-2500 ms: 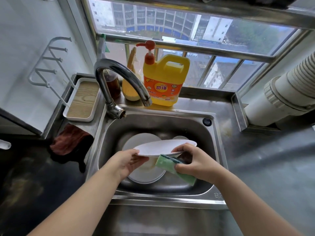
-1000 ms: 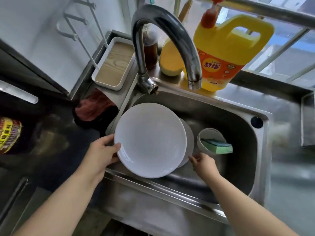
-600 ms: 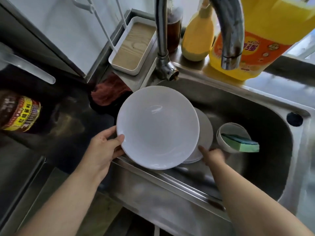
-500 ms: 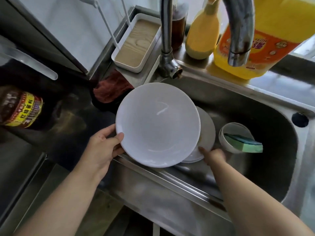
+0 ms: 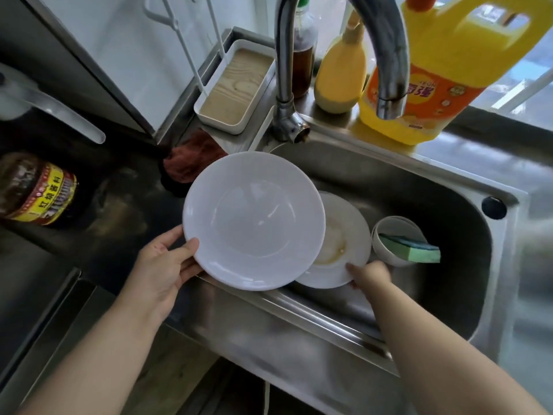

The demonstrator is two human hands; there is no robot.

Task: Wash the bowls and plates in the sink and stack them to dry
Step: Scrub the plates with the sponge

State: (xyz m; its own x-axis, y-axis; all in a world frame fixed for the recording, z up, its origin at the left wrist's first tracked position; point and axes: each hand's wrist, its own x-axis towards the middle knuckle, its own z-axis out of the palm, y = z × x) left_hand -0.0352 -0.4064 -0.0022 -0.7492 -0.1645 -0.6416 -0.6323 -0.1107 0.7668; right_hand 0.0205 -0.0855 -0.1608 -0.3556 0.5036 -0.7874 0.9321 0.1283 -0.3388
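Newly uncovered plate point(image 5: 338, 244) holds yellowish residue; bowl point(image 5: 395, 232), sponge point(image 5: 413, 250).

Your left hand point(image 5: 163, 272) grips the rim of a white plate point(image 5: 254, 220), holding it face-up over the sink's point(image 5: 389, 181) left edge. Your right hand point(image 5: 371, 278) pinches the near rim of a soiled plate point(image 5: 341, 247) lying in the basin. Just beside it, a small white bowl point(image 5: 395, 232) holds a green sponge point(image 5: 414, 250) under the faucet point(image 5: 386, 55).
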